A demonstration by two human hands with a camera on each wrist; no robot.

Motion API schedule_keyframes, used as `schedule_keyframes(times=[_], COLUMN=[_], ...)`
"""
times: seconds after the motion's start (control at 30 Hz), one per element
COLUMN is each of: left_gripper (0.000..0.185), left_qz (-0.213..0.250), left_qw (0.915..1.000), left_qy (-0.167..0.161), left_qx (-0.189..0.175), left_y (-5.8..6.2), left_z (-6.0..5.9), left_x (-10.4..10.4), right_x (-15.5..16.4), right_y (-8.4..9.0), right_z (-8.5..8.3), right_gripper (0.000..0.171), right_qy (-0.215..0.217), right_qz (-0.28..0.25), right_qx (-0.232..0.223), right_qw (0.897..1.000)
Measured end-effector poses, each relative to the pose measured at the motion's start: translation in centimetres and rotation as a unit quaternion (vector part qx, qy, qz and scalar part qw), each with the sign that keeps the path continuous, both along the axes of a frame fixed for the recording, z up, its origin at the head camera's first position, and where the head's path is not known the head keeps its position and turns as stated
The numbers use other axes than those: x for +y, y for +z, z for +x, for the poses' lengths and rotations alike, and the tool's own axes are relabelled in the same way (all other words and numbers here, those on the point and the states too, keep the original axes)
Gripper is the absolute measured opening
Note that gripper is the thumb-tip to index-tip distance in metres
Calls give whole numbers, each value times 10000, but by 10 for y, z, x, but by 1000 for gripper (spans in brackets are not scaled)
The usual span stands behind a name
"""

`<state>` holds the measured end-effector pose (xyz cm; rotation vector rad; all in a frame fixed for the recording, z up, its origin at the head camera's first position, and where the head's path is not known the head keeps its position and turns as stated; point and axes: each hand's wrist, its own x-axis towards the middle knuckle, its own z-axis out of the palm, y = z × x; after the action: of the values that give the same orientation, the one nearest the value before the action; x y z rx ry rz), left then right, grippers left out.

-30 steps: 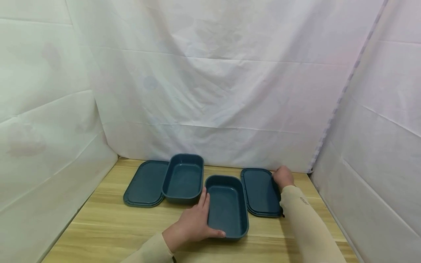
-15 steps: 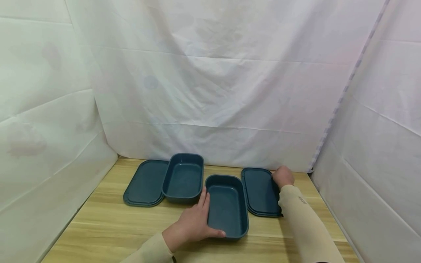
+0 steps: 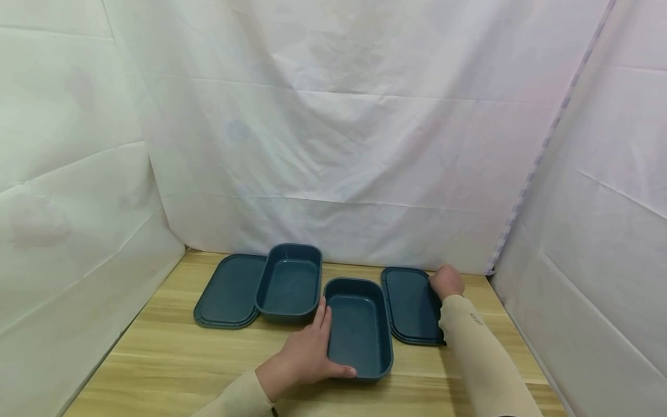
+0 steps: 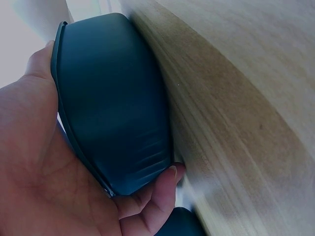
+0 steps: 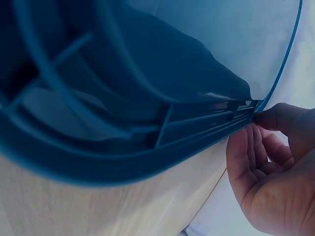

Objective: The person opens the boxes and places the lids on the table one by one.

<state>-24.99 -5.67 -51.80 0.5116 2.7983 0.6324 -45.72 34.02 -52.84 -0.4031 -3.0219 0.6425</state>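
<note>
My left hand [image 3: 304, 353] grips the near-left corner of a dark teal rectangular food container [image 3: 358, 333], which stands lidless on the table. Its thumb lies over the near rim and its fingers run along the left wall. Up close, the left wrist view has the container's outer wall [image 4: 108, 98] between thumb and fingertips. My right hand [image 3: 447, 282] pinches the far-right edge of a matching lid [image 3: 410, 307] beside the container. The right wrist view gives the lid's ridged edge [image 5: 123, 164] with thumb and index on it; the other fingers are curled below.
A second open container [image 3: 289, 286] stands to the left, behind my left hand. Its neighbour, another flat lid [image 3: 231, 292], lies partly beneath or against it. White cloth [image 3: 333, 145] hangs at the back and both sides of the wooden table [image 3: 167, 359].
</note>
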Motion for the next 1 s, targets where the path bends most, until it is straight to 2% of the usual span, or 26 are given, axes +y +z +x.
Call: schedule_keyframes(times=[0.3, 0.47, 0.73, 0.83, 0.93, 1.0], left_gripper=[147, 146, 144, 139, 131, 123], left_qz=[-22, -10, 187, 332, 599, 860], left_qw=[10000, 10000, 9997, 9994, 9982, 9960], left_qy=[-50, -92, -135, -102, 16, 130], left_qx=[28, 9, 19, 50, 70, 217], left_y=[2, 2, -4, -5, 1, 7], left_z=[0, 0, -2, 0, 5, 9], left_x=[0, -1, -3, -6, -10, -16], right_x=[3, 7, 0, -8, -17, -25], right_y=[-2, -8, -3, 0, 5, 7], right_z=[0, -1, 9, 14, 20, 25], right_gripper=[36, 31, 25, 22, 22, 21], right_qy=[47, 34, -280, -131, 183, 429], right_qz=[-122, -342, -822, -949, -1069, -1153], right_qx=[15, 4, 549, 795, 971, 996], right_qw=[9999, 9994, 9947, 9922, 9893, 9874])
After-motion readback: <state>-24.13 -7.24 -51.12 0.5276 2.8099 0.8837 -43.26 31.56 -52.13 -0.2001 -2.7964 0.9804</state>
